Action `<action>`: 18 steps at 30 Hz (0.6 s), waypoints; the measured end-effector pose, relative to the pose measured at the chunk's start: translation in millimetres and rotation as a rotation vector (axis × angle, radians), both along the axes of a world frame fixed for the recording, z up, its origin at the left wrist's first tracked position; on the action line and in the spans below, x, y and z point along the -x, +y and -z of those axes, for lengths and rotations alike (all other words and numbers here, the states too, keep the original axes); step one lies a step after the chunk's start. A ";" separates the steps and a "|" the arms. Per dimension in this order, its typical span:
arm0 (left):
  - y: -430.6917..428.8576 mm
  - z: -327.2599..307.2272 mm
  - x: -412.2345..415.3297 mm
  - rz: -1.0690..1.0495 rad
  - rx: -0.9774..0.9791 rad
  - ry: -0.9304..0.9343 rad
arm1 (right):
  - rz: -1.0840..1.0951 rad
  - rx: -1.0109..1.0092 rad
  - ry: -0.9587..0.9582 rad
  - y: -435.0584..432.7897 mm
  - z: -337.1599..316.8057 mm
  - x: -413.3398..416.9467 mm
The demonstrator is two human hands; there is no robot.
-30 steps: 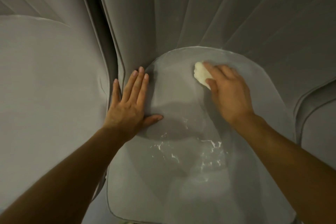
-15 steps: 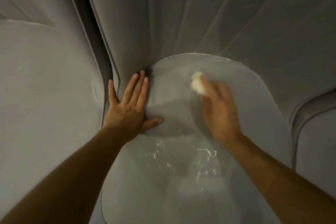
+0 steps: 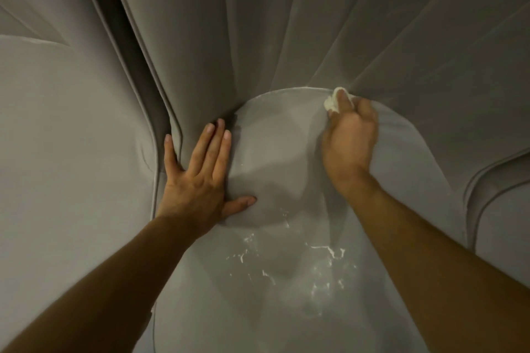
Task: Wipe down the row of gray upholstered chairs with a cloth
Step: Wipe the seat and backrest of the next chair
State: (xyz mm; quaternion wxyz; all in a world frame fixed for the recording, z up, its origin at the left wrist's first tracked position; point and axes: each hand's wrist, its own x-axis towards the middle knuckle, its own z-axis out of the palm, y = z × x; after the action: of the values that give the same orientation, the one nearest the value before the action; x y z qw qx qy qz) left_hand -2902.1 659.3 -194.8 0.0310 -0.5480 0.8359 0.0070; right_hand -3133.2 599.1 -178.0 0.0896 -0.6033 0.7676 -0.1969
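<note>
Cloth (image 3: pixel 332 100) — small white wad — sits at approx. 1 o'clock on the rim of the centre seat (image 3: pixel 272 309), right where it meets the pleated backrest (image 3: pixel 258 23). R hand (image 3: pixel 348 140) grips it, fingers curled round it, the wad poking out past the fingertips and touching the gray fabric. L hand (image 3: pixel 198 180) lies flat at 9 o'clock on the same seat, holding nothing: fingers straight, tips toward 12, thumb spread toward 3, little finger apart from the rest over the piped seam at the seat's edge. White streaks (image 3: pixel 324 255) mark the seat at approx. 5 o'clock, between the two forearms. Left chair (image 3: pixel 57 152) fills the 9 o'clock side of the view — a dark gap (image 3: pixel 126 46) splits it from the backrest. Right chair (image 3: pixel 504 238) shows only its edge at 3–4 o'clock.
</note>
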 end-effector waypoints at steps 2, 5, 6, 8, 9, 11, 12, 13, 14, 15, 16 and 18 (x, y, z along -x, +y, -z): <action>0.1 0.6 0.1 -0.003 -0.011 -0.010 | -0.121 0.032 -0.028 -1.2 -1.2 0.0; -1.7 -0.3 0.6 0.003 -0.010 -0.007 | -0.203 0.064 0.040 4.6 -14.4 18.0; -1.7 -1.1 0.6 0.003 -0.010 -0.006 | -0.157 0.067 0.072 10.6 -20.2 28.5; -1.2 -1.4 0.3 0.005 -0.017 -0.003 | -0.017 0.074 0.144 25.1 -27.0 53.4; -0.9 -0.9 0.0 0.007 -0.015 0.000 | 0.026 0.075 0.190 31.1 -27.3 64.0; -0.3 -0.6 0.4 0.005 -0.007 0.009 | 0.074 0.034 0.232 35.5 -19.5 72.5; -0.1 -0.5 1.4 0.004 -0.001 0.012 | 0.111 0.021 0.217 32.7 -15.2 70.2; 0.0 -0.2 1.5 0.006 0.006 0.012 | 0.160 0.023 0.182 27.6 -10.3 63.5; -0.1 -0.2 2.1 0.007 0.012 0.014 | 0.203 0.039 0.142 21.7 -7.6 54.8; -0.4 -0.4 2.8 0.009 0.015 0.016 | 0.224 0.057 0.111 16.1 -5.8 44.8; -0.4 -0.3 2.6 0.012 0.016 0.016 | 0.222 0.066 0.091 11.3 -4.1 34.4; 0.2 0.7 1.5 0.012 0.014 0.013 | 0.196 0.067 0.070 2.0 -0.8 16.8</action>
State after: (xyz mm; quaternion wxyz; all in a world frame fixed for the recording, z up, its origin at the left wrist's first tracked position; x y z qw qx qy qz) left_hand -2903.7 659.4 -195.6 0.0219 -0.5430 0.8394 0.0046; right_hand -3150.1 601.1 -177.2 0.0228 -0.5343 0.8186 -0.2093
